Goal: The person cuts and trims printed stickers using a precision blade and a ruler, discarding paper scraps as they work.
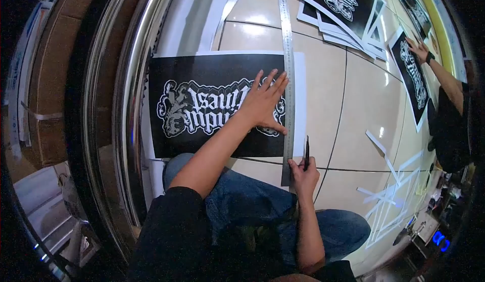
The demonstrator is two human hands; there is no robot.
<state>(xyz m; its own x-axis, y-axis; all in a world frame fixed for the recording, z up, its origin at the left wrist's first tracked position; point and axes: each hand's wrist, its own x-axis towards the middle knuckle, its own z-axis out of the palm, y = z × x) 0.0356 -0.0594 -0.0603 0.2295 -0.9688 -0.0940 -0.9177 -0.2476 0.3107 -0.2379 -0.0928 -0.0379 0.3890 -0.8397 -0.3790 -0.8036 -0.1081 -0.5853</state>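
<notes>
A black print (212, 67) with white ornate lettering lies on the tiled floor, its white margin showing along the right side. Across the print's right edge runs a long metal ruler (286, 34), roughly front to back. My left hand (265, 103) is spread flat over the print, with fingertips and thumb at the ruler's left edge. Near the ruler's front end, my right hand (304, 173) grips a slim dark cutter (306, 153), its tip pointing away from me. The right thumb is close to the ruler.
More black prints (323, 2) are stacked at the back. At the right, another person's hand (418, 50) rests on a similar print (414, 80). White paper strips (396, 186) lie scattered at the right. Shiny metal rails (129, 80) and cardboard (63, 80) stand at the left.
</notes>
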